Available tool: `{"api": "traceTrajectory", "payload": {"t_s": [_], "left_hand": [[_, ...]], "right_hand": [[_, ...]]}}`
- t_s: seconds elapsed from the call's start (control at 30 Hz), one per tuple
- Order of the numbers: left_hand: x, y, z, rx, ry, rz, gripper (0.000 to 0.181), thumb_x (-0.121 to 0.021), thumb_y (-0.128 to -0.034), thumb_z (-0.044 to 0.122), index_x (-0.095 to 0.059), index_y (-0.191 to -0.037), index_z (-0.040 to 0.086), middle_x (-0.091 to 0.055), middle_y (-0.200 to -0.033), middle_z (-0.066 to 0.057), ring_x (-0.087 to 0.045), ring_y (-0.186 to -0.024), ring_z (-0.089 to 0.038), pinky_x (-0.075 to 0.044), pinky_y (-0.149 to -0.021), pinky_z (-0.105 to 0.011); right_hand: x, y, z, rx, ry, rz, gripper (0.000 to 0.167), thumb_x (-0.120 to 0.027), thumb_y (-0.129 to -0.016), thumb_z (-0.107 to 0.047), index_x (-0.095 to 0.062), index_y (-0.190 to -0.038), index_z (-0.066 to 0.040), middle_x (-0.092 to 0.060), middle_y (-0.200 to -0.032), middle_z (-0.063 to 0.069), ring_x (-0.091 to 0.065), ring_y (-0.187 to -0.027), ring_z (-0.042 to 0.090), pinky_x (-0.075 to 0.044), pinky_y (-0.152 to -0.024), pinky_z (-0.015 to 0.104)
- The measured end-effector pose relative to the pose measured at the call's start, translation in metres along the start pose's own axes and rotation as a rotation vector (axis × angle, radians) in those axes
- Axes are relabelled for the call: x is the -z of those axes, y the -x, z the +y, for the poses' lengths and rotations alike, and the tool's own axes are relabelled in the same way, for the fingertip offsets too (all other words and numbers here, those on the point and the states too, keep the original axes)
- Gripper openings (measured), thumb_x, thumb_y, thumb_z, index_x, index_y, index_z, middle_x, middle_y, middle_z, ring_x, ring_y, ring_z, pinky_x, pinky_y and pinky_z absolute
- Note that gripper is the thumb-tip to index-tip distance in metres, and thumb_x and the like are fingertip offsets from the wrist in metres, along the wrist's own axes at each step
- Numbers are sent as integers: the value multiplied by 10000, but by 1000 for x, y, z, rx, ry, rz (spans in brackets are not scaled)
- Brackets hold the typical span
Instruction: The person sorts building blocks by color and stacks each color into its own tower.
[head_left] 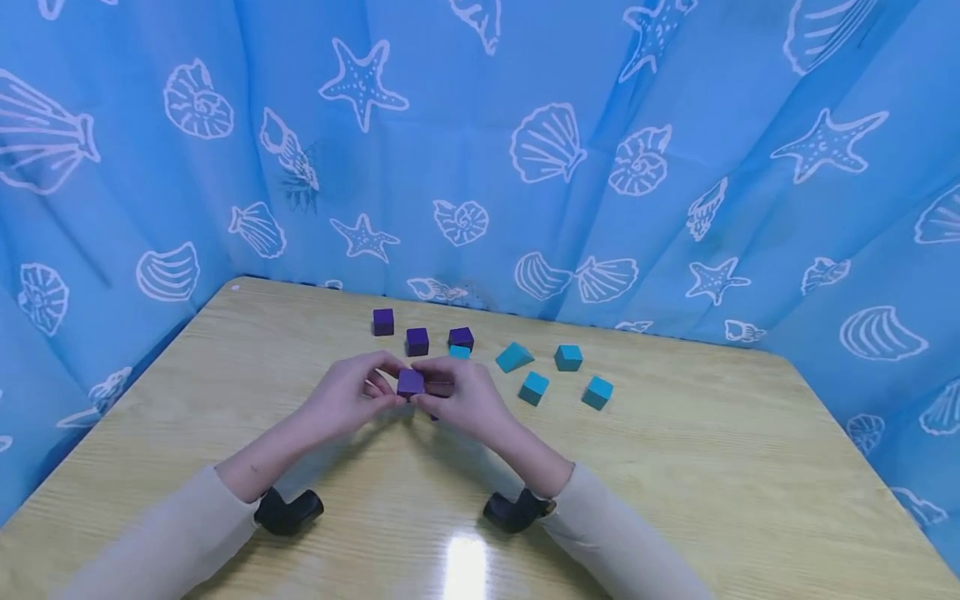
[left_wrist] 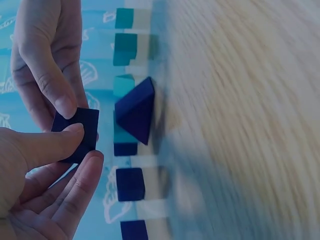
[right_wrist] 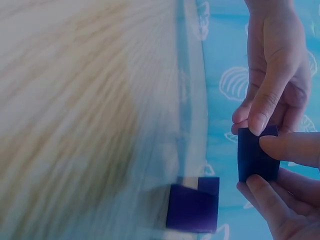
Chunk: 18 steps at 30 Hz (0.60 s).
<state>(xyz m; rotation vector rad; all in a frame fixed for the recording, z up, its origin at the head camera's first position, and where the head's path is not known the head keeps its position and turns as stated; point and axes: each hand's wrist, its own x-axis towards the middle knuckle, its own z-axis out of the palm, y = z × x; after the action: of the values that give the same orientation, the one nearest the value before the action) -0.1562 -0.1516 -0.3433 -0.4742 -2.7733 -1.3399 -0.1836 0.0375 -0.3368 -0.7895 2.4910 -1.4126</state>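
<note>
A purple cube [head_left: 410, 382] is held off the table between both hands, one on each side. My left hand [head_left: 347, 397] pinches it between thumb and fingers from the left. From the right, my right hand [head_left: 471, 398] pinches the same cube. In the left wrist view both thumbs press on the cube's near face [left_wrist: 88, 131]. A purple wedge-shaped block [left_wrist: 136, 111] stands on the table near the hands; in the head view the right hand hides most of it.
Behind the hands stand three purple cubes, including one at far left [head_left: 383, 322]. Several teal blocks lie to the right, among them a triangular block [head_left: 514, 357] and a cube [head_left: 597, 392]. A blue shell-patterned curtain [head_left: 465, 167] hangs behind the wooden table [head_left: 712, 483].
</note>
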Motion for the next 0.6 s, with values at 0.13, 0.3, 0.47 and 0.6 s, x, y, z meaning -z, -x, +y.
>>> {"api": "traceTrajectory", "payload": {"t_s": [0.13,0.3,0.47,0.6], "left_hand": [[4,7,-8,14,-1,-2,279,-700,-842,12,-624,-1110,26,-659,-1026,-118,-642,-820,-159,-559,-706,-277],[8,12,-19,18,-3,-18,279,-725,-823,19,-627,-1084,-2,-661,-1021,-140,-651,-833,-175,-560,-703,-244],[12,14,-27,37,-12,-52,284,-724,-812,1,-621,-1076,-19,-659,-1006,-148,-660,-815,-178,-563,-700,-240],[17,16,-32,41,-21,-67,297,-738,-799,13,-620,-1068,-32,-669,-941,-130,-668,-785,-173,-566,-700,-244]], "right_hand": [[-10,-4,0,-15,4,-33,376,-701,-850,-16,-629,-1218,18,-658,-1187,175,-673,-1044,260,-548,-834,232],[-22,-10,2,-49,-3,-77,373,-699,-843,1,-630,-1209,29,-658,-1185,174,-673,-1045,258,-546,-827,212],[-33,-16,3,-58,14,-96,354,-709,-835,0,-645,-1183,22,-670,-1157,169,-681,-1023,252,-547,-825,212],[-40,-21,1,-64,30,-112,341,-717,-826,0,-658,-1162,11,-681,-1136,157,-685,-1009,235,-542,-827,201]]}}
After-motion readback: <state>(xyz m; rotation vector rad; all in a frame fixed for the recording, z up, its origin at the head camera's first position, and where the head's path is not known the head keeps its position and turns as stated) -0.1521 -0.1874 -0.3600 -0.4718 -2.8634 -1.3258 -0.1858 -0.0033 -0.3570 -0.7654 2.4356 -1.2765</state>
